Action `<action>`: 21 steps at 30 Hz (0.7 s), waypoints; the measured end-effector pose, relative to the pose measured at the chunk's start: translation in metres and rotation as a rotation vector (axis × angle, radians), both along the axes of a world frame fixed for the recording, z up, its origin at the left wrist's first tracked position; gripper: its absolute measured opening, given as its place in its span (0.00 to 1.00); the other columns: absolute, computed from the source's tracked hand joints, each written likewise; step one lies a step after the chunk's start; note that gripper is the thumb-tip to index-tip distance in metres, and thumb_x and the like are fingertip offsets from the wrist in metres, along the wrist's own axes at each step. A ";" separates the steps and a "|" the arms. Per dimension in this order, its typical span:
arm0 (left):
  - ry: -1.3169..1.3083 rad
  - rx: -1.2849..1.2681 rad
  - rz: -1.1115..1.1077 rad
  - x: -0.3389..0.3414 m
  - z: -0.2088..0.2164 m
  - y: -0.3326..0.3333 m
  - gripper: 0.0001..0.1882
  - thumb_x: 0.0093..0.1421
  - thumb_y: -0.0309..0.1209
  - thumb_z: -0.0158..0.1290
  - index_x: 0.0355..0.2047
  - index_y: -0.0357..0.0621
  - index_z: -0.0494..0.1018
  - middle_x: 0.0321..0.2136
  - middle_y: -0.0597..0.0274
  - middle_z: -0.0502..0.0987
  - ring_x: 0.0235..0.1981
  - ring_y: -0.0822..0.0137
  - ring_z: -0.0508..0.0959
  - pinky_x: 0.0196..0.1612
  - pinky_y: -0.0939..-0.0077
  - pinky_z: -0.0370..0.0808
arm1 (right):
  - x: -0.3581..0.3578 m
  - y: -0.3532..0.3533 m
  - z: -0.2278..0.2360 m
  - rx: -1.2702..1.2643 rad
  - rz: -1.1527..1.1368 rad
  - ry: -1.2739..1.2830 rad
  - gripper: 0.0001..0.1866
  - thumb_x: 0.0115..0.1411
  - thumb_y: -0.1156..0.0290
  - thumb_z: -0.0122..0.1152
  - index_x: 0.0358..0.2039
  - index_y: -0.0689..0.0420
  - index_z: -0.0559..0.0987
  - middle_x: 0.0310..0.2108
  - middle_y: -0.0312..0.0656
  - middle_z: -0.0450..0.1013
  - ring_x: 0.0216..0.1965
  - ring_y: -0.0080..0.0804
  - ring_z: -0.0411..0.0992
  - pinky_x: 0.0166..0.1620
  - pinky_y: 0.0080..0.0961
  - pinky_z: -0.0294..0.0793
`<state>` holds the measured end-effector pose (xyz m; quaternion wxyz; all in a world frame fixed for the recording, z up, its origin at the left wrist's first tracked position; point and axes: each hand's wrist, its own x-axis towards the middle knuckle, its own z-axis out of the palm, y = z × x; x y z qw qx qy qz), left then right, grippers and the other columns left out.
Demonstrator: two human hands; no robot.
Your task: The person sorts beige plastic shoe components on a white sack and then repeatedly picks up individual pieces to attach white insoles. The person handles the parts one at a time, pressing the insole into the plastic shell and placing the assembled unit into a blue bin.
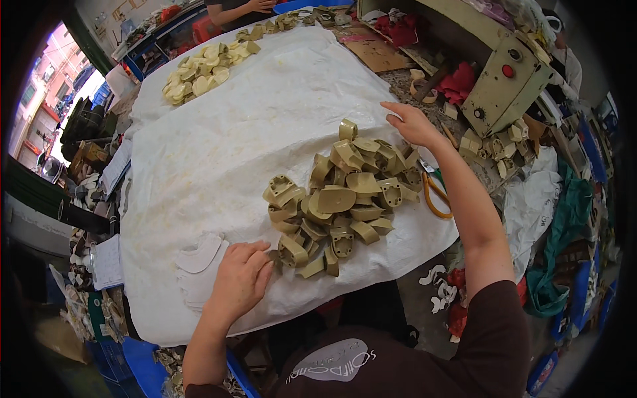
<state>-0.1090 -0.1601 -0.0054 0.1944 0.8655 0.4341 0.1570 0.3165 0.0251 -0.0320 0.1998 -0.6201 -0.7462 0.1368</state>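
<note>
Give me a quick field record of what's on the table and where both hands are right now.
Surface: table under a white plastic sheet
Near pile: olive-tan moulded plastic heel pieces, heaped loosely
Far pile: paler yellow heel pieces at the far edge
Left hand: palm down on the sheet, fingertips at the near pile's edge
Right hand: open, reaching past the near pile's far side, holding nothing
Beside left hand: flat white cut-out pieces
Right of pile: orange-handled scissors

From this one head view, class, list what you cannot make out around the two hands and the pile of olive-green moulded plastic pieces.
- Left hand: its fingertips hide what they touch at the edge of the pile of olive-green moulded plastic pieces.
- Right hand: whether it touches the white sheet is unclear.
- Orange-handled pliers: partly hidden behind the right forearm.
- Far pile of pale yellow pieces: too small to tell shapes.
</note>
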 end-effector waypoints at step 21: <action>0.482 -0.141 0.365 0.034 -0.051 0.119 0.36 0.57 0.39 0.54 0.65 0.66 0.54 0.67 0.50 0.46 0.69 0.49 0.43 0.60 0.29 0.48 | -0.006 0.117 -0.039 -0.233 -0.022 -0.343 0.33 0.60 0.43 0.48 0.64 0.41 0.62 0.65 0.50 0.53 0.66 0.45 0.52 0.64 0.47 0.51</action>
